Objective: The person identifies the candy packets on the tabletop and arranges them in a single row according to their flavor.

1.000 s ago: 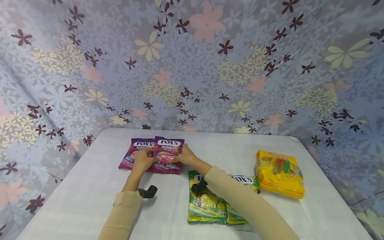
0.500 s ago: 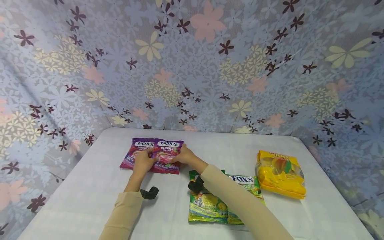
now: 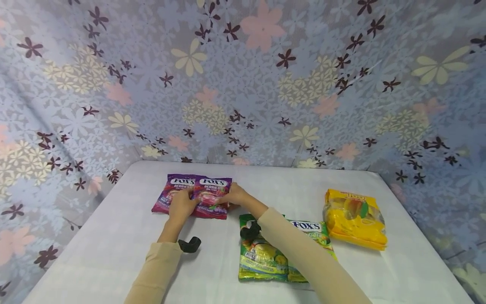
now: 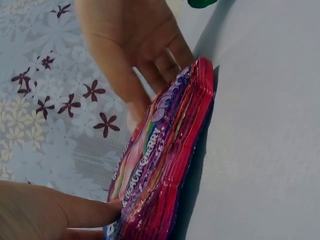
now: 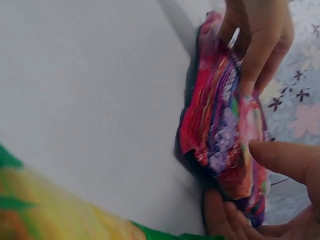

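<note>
Almost unchanged from 0.5 s ago. Against 1.0 s ago, a small shift in right purple bag [image 3: 209, 196] — from a top edge above that of left purple bag [image 3: 167, 196] to one slightly below it. Still lapped over left purple bag's right side, at the far left of table [image 3: 212, 268]. Still gripping its right edge with right hand [image 3: 234, 195]: thumb bent onto the front, other fingers tucked behind. Curled in at the opposite edge with left hand [image 3: 182, 205], thumb on the same bag's front, almost closed around it. Slightly more in view past right sleeve [image 3: 303, 253]: the right one of 2 green bags [image 3: 263, 259].

Hidden: left fingertips, behind right purple bag's edge; the middle of the green bags, under right sleeve; part of left purple bag, behind left hand and right purple bag. Too blurred to read in the right wrist view: the purple wrapper's print. Hard to make out: small print on yellow bag [image 3: 355, 221], near table's right edge.
</note>
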Demonstrator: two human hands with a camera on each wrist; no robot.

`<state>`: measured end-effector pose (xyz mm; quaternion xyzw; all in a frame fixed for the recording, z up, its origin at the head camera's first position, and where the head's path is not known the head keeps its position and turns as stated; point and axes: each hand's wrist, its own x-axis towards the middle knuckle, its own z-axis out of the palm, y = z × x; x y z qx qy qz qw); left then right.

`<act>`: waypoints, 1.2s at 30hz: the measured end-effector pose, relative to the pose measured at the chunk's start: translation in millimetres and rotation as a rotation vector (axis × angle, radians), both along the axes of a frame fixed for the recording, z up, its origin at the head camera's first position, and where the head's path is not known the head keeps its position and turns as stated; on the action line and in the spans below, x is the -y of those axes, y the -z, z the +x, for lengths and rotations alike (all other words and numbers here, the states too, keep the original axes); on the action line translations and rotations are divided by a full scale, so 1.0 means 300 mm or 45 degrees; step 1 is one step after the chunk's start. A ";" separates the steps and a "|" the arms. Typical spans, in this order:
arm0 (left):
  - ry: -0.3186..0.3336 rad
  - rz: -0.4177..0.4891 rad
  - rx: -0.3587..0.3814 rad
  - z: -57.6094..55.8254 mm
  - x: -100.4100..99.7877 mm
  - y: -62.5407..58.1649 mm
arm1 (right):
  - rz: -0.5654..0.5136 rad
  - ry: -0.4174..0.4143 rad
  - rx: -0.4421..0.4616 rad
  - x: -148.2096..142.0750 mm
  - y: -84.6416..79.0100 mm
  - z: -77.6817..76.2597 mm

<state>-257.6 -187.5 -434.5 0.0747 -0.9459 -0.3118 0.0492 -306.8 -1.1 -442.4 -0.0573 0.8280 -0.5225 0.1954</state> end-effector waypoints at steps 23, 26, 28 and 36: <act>0.597 0.366 -0.002 0.266 -0.190 -0.029 | -0.136 -0.301 0.082 -0.460 -0.193 0.306; 0.700 0.443 0.151 0.297 -0.222 -0.010 | -0.147 -0.336 0.104 -0.516 -0.193 0.358; 0.736 0.490 0.225 0.309 -0.240 0.001 | -0.170 -0.356 0.129 -0.546 -0.190 0.389; 0.733 0.619 0.356 0.337 -0.268 0.026 | -0.203 -0.389 0.204 -0.630 -0.169 0.467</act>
